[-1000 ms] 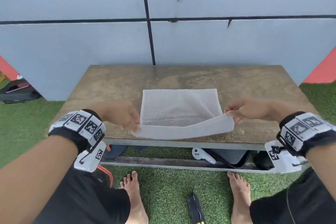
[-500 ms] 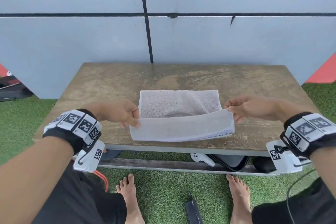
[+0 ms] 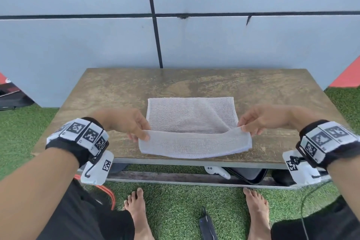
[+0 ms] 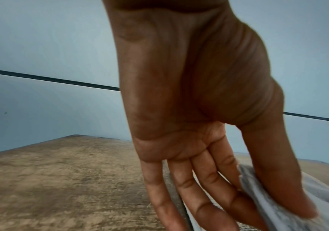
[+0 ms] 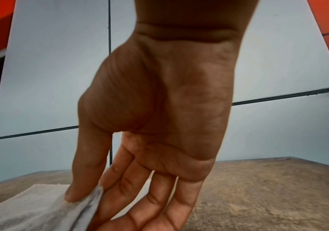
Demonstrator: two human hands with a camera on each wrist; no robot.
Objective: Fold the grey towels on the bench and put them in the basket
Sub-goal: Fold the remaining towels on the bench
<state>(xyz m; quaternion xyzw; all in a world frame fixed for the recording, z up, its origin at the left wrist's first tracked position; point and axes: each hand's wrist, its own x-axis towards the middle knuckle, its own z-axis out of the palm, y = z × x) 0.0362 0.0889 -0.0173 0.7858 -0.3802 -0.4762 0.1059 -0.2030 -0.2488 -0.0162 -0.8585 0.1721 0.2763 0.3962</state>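
Left hand (image 3: 126, 124) and right hand (image 3: 261, 118) each pinch a near corner of the grey towel (image 3: 191, 122), its far edge lying beyond them on the tabletop (image 3: 272, 91).

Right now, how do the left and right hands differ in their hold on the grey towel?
The left hand pinches the grey terry towel at its near-left corner; the right hand pinches the near-right corner and sits slightly farther back. Both pinch with thumb against fingers, lifting the near edge off the worn wooden bench.
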